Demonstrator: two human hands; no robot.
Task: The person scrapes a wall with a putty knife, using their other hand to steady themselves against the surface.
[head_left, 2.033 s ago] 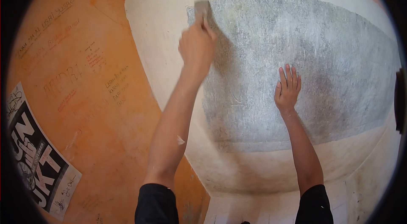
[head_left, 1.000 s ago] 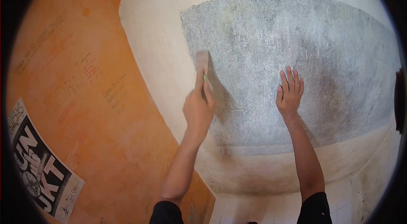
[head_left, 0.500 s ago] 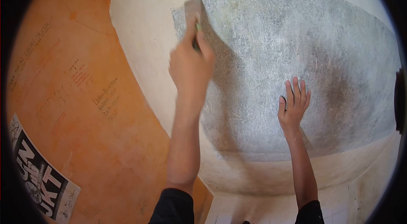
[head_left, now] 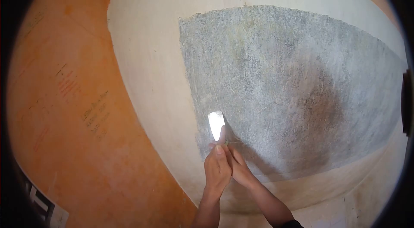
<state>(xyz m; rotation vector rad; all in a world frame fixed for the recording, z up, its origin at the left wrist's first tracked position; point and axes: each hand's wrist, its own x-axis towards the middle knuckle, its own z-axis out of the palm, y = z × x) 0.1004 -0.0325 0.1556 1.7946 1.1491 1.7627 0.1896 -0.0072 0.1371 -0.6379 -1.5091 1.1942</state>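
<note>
A scraper (head_left: 216, 125) with a shiny, glaring blade points upward in front of the grey patch of wall (head_left: 258, 68), near its lower left edge. My left hand (head_left: 217, 168) is closed around the handle, thumb on top. Right beside it, my right hand (head_left: 240, 171) is closed at the same handle, with its fingers partly tucked behind the left hand. One finger lies along the blade's right side. The hands hide most of the handle, and whether the blade touches the wall cannot be made out.
A pale border (head_left: 142, 51) surrounds the rough grey patch. To the left stands an orange wall (head_left: 95, 150) with faint handwriting. Part of a black-and-white poster (head_left: 39, 202) shows at the lower left, and a dark object (head_left: 406, 103) at the right edge.
My left hand has come down with the scraper from the patch's upper left corner. My right hand has left the wall and moved left to the scraper. The view has shifted.
</note>
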